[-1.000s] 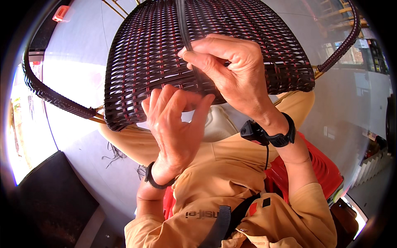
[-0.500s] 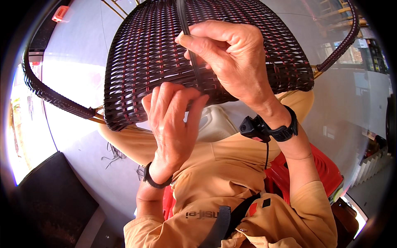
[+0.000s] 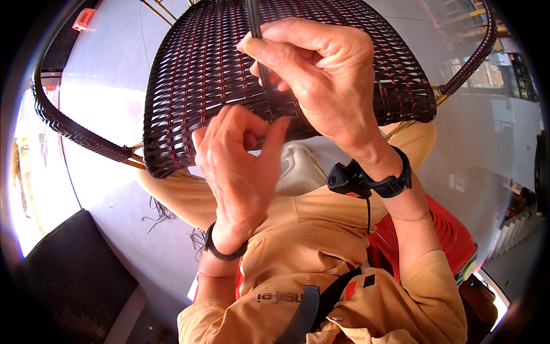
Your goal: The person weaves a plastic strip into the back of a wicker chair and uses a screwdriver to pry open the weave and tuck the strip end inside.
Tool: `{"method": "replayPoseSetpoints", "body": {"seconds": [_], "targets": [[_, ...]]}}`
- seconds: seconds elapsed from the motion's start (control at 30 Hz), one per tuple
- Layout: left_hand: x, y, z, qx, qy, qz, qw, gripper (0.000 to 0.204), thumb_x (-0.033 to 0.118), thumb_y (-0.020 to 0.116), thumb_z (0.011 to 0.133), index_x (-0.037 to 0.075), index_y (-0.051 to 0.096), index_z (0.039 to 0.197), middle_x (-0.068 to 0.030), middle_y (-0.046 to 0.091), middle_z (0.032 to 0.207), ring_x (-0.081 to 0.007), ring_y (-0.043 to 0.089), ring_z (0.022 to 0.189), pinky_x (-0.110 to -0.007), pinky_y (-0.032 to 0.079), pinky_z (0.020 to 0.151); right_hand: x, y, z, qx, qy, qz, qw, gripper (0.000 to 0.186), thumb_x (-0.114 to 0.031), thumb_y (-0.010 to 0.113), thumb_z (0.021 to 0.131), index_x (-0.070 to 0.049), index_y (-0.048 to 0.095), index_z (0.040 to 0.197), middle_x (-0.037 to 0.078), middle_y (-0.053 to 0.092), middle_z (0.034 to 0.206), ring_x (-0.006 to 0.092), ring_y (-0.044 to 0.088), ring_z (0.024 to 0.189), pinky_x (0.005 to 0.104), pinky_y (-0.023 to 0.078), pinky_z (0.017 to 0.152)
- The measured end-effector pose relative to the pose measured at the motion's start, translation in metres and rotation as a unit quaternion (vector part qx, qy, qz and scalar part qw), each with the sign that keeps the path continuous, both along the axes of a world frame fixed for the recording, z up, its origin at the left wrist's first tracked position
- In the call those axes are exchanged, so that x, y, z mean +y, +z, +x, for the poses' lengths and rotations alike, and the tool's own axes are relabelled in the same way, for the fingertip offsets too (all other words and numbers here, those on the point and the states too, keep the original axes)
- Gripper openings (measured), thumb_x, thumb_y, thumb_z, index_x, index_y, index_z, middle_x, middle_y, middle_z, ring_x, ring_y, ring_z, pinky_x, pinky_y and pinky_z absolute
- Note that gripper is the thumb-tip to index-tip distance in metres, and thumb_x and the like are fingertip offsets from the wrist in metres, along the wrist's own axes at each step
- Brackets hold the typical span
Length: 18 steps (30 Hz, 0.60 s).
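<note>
A dark brown wicker chair (image 3: 189,86) with reddish strands spreads before me, its near woven edge over my knees. A flat dark strip (image 3: 254,22) stands up from the weave near that edge and runs past the top of the picture. My right hand (image 3: 329,71) is closed, pinching this strip between thumb and fingers above the weave. Lower down, my left hand (image 3: 238,149) is closed at the near edge, its fingers curled and its thumb reaching toward the strip's base. What lies within the left fingers is hidden.
Woven arms (image 3: 80,137) curve out on both sides of the chair. A pale plastic piece (image 3: 301,172) shows between my thighs, and a red plastic seat (image 3: 450,235) is under me. Dark strip scraps (image 3: 160,212) lie on the floor; a dark padded panel (image 3: 74,281) stands lower left.
My right hand has risen slightly along the strip. The left hand has shifted a little up and left, its thumb now more apart from the curled fingers.
</note>
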<state>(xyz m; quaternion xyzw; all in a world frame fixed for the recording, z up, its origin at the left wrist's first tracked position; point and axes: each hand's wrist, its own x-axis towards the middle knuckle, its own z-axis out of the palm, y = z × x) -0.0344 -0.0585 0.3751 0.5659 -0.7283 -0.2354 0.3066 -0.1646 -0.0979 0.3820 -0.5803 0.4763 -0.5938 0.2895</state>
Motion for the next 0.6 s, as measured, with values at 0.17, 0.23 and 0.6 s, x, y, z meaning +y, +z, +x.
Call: {"method": "replayPoseSetpoints", "body": {"seconds": [0.17,0.23,0.6], "targets": [[-0.006,0.010,0.000,0.022,0.029,0.093,0.995,0.026,0.014,0.077,0.065,0.008,0.053,0.074,-0.0008,0.044,0.047,-0.0174,0.042,0.041,-0.031,0.034,0.048,0.007,0.004,0.002,-0.032,0.011,0.011,0.999,0.009,-0.004,0.066,0.079,0.004,0.065,0.076,0.007,0.056,0.053,0.0061,0.049,0.047,0.0226,0.038,0.043],[-0.011,0.015,0.003,-0.015,0.007,0.099,0.995,0.026,0.016,0.076,0.066,0.008,0.053,0.074,-0.0014,0.044,0.047,-0.0179,0.044,0.041,-0.032,0.034,0.046,0.009,0.007,0.002,-0.034,0.029,0.011,0.999,0.007,-0.002,0.066,0.078,0.005,0.066,0.080,0.011,0.063,0.061,0.0082,0.057,0.052,0.0222,0.045,0.048],[-0.032,0.024,0.013,-0.070,-0.079,0.197,0.975,0.023,0.018,0.075,0.066,0.006,0.057,0.073,-0.0029,0.049,0.047,-0.0182,0.048,0.041,-0.032,0.038,0.045,-0.005,0.001,-0.001,-0.065,0.055,0.059,0.995,0.012,-0.013,0.067,0.082,-0.001,0.070,0.079,0.001,0.061,0.061,0.0031,0.050,0.049,0.0167,0.039,0.045]]}}
